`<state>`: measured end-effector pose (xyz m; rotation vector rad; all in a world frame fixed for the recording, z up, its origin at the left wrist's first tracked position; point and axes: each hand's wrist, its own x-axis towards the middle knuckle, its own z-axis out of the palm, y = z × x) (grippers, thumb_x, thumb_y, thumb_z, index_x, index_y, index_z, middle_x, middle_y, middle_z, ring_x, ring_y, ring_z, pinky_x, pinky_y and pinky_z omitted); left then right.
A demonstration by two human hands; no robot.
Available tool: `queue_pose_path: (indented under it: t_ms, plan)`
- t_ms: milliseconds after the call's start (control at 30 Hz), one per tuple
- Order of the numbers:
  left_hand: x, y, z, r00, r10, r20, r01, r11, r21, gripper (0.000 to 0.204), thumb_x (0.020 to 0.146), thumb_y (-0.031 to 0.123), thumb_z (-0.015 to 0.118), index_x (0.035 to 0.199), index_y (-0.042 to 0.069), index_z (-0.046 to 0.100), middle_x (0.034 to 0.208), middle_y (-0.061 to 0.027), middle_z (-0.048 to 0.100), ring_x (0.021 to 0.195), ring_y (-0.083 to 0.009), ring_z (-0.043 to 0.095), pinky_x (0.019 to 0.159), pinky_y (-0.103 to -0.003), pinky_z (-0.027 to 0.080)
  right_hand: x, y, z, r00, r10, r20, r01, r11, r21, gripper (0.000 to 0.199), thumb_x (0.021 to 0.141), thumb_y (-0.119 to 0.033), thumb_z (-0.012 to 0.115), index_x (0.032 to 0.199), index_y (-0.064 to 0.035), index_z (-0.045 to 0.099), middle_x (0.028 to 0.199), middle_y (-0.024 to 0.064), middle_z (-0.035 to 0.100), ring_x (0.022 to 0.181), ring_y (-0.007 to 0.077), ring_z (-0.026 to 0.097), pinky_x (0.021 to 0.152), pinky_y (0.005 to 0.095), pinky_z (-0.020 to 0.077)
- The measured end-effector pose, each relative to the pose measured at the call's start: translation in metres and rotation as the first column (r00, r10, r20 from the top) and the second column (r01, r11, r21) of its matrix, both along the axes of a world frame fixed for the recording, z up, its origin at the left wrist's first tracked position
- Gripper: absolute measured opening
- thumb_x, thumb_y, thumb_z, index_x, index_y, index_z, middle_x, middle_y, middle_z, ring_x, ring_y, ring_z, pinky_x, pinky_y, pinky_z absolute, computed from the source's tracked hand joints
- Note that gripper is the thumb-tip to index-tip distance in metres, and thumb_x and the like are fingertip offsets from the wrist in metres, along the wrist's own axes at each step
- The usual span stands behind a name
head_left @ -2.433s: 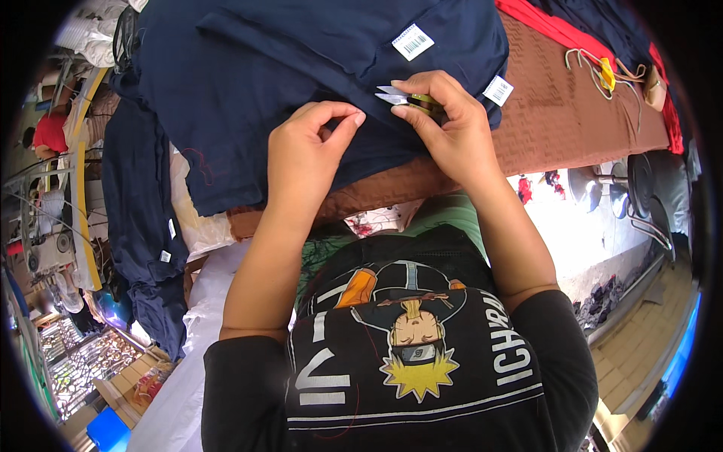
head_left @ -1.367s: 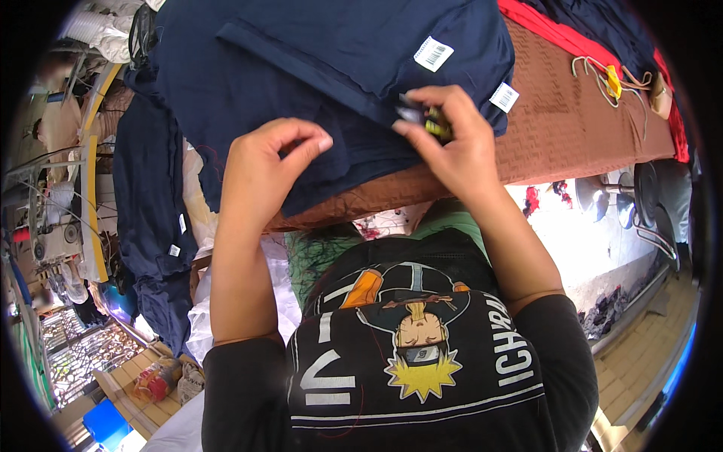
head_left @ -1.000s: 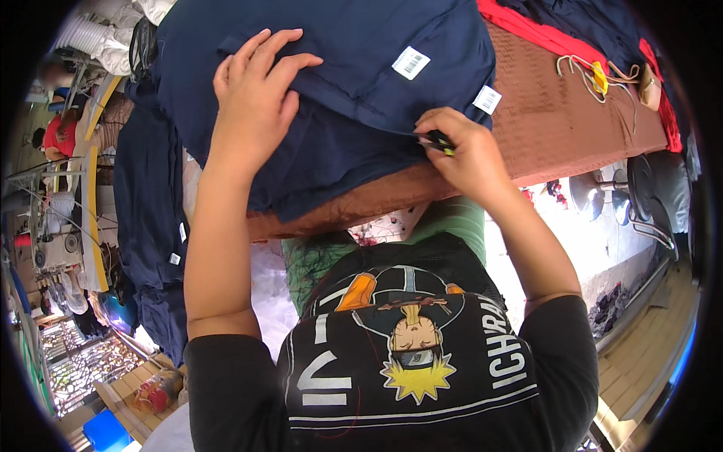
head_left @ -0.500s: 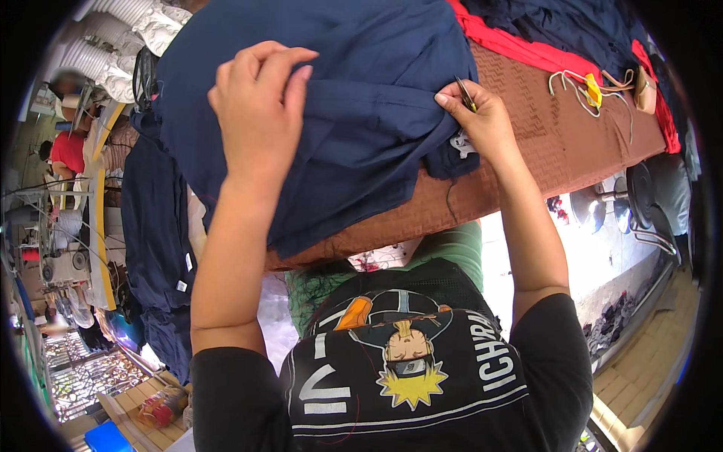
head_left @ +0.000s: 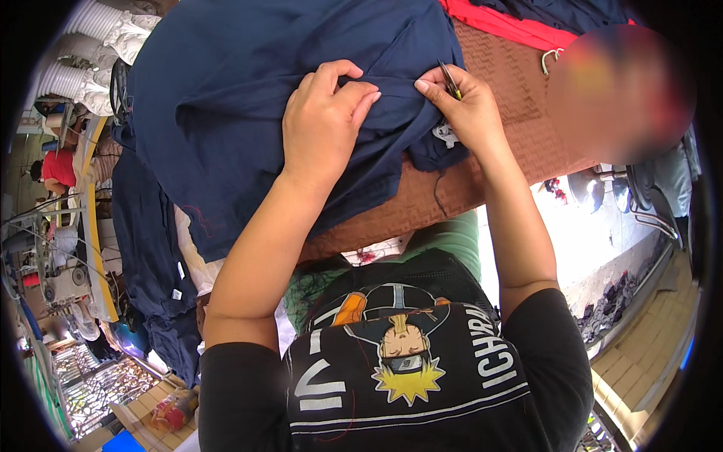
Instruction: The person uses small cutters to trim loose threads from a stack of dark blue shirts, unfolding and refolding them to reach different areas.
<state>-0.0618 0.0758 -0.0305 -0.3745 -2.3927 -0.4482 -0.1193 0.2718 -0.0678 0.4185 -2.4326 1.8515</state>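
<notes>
A large piece of navy blue cloth (head_left: 248, 143) lies spread and rumpled over the brown-covered table. My left hand (head_left: 324, 128) is on it, thumb and forefinger curled in and closed at a raised fold. Just to the right, my right hand (head_left: 463, 105) pinches the same fold at its edge. A small pair of thread snips (head_left: 449, 79) is tucked in that hand, pointed blades sticking up past the fingers. Below the right wrist, a small whitish piece (head_left: 445, 135) shows at the cloth's edge.
The table's brown patterned cover (head_left: 512, 98) reaches to the right. Red cloth (head_left: 512, 24) and a pale cord (head_left: 550, 60) lie at the far right, beside a blurred patch. More navy cloth (head_left: 151, 226) hangs at the left. A person in red (head_left: 58, 169) is in the left background.
My left hand has moved right and slightly down, closing its fingers at the fold near my right hand. The right hand shifted slightly left, still with the snips.
</notes>
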Motion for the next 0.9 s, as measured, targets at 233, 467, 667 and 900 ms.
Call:
queue_pose_path:
  t_ms: [233,467,667,900]
  plan:
    - [0.018,-0.054,0.043,0.525,-0.845,0.102,0.442,0.373,0.816,0.043,0.092,0.039,0.063,0.066,0.004,0.063,0.096,-0.0115,0.063,0.079,-0.0188,0.060,0.070,-0.028,0.048,-0.002,0.002,-0.004,1.000,0.013,-0.001,-0.013,1.000,-0.015,0.024,0.084,-0.025,0.074,0.091,-0.0023,0.069,0.079,0.0062,0.069,0.074,0.0107,0.061,0.069,0.0277,0.0493]
    - [0.021,-0.022,0.027,0.997,-0.021,0.079,0.018,0.999,0.051,0.036,0.070,0.022,0.082,0.100,0.005,0.069,0.106,-0.0042,0.065,0.092,-0.0215,0.064,0.080,-0.032,0.053,0.012,-0.001,0.017,0.990,-0.111,-0.091,0.123,0.982,0.140,0.028,0.086,-0.026,0.071,0.102,-0.0035,0.065,0.088,0.0122,0.070,0.081,0.0215,0.066,0.074,0.0336,0.0514]
    - [0.016,-0.012,0.014,0.997,0.075,-0.016,-0.077,0.988,-0.137,0.031,0.075,0.014,0.077,0.104,0.006,0.069,0.109,-0.0048,0.065,0.094,-0.0248,0.062,0.080,-0.035,0.051,0.045,-0.032,0.053,0.920,-0.133,-0.368,0.153,0.988,0.027,0.027,0.090,-0.021,0.062,0.111,-0.0057,0.058,0.097,0.0175,0.064,0.090,0.0342,0.066,0.079,0.0409,0.0518]
    - [0.005,-0.013,0.008,0.989,0.139,-0.040,-0.145,0.965,-0.220,0.017,0.081,0.014,0.072,0.098,0.013,0.073,0.103,0.0029,0.065,0.086,-0.0208,0.062,0.074,-0.034,0.051,0.028,-0.075,0.012,0.952,-0.097,-0.289,0.059,0.989,-0.136,0.026,0.087,-0.020,0.063,0.106,-0.0039,0.055,0.097,0.0160,0.065,0.091,0.0341,0.065,0.080,0.0425,0.0506]
